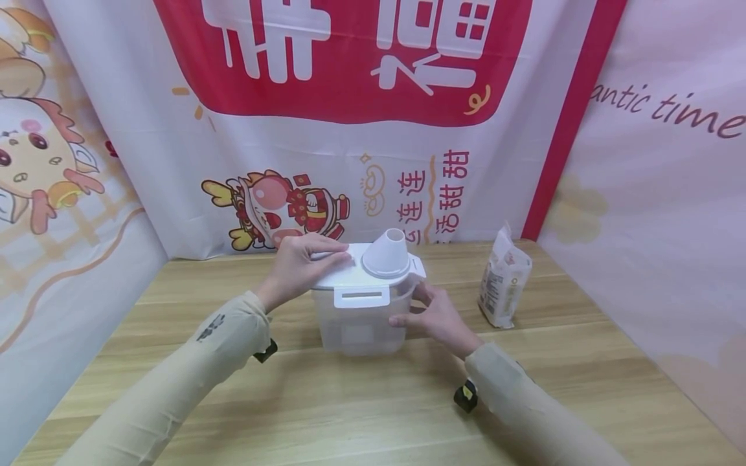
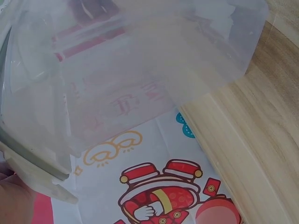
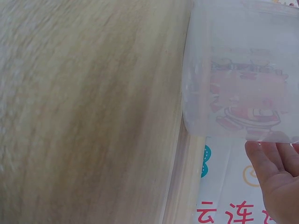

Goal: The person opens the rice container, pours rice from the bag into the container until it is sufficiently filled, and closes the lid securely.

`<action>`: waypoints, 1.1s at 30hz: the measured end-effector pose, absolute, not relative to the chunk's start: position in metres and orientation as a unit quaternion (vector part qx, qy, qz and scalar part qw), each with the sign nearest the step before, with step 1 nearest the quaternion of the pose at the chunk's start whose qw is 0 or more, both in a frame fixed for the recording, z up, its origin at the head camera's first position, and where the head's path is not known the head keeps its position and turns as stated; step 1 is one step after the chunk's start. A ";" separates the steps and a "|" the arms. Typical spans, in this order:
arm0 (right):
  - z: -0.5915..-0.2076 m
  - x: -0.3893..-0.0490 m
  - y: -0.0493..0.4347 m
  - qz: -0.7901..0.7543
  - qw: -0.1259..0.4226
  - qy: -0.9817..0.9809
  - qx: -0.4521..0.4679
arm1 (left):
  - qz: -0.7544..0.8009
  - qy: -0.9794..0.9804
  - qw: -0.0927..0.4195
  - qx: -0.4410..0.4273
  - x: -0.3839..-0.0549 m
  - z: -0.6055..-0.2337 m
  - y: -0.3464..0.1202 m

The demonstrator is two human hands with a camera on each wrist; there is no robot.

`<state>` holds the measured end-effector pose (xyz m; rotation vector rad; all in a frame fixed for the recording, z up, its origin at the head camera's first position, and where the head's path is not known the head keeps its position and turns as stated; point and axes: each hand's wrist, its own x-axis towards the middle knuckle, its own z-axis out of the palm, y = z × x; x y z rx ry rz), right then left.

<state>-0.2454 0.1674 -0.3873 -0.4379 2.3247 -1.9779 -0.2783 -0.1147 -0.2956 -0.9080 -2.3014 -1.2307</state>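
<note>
A translucent plastic storage container (image 1: 361, 330) stands on the wooden table, topped by a white lid (image 1: 335, 279) with side clips. On the lid's right part sits a white cone-shaped spout (image 1: 386, 254). My left hand (image 1: 300, 266) grips the lid at its left side, fingers over the top. Low on the right side, my right hand (image 1: 438, 318) holds the container wall, thumb at the front and other fingers behind. The right wrist view shows the fingertips of that hand (image 3: 280, 179) at the wall. Through the clear walls no contents show.
To the right on the wooden table (image 1: 373, 414) stands a white printed packet (image 1: 504, 281) with a crimped top. Printed cloth (image 1: 361, 149) hangs behind the table and along both sides. A dark wrist strap shows below each sleeve cuff.
</note>
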 end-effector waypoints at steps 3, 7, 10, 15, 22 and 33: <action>-0.388 -0.245 0.168 -0.637 0.026 0.757 -0.142 | -0.435 -0.819 0.192 -0.321 -0.278 -0.295 -0.115; -0.388 -0.245 0.168 -0.643 0.028 0.751 -0.148 | -0.433 -0.817 0.202 -0.322 -0.278 -0.294 -0.115; -0.388 -0.246 0.168 -0.652 0.031 0.741 -0.157 | -0.433 -0.814 0.211 -0.324 -0.279 -0.294 -0.116; -0.388 -0.245 0.168 -0.654 0.034 0.739 -0.158 | -0.428 -0.814 0.224 -0.324 -0.279 -0.294 -0.116; -0.389 -0.246 0.167 -0.661 0.041 0.732 -0.156 | -0.426 -0.808 0.242 -0.328 -0.280 -0.294 -0.116; -0.389 -0.246 0.168 -0.651 0.027 0.740 -0.166 | -0.424 -0.798 0.299 -0.306 -0.280 -0.287 -0.125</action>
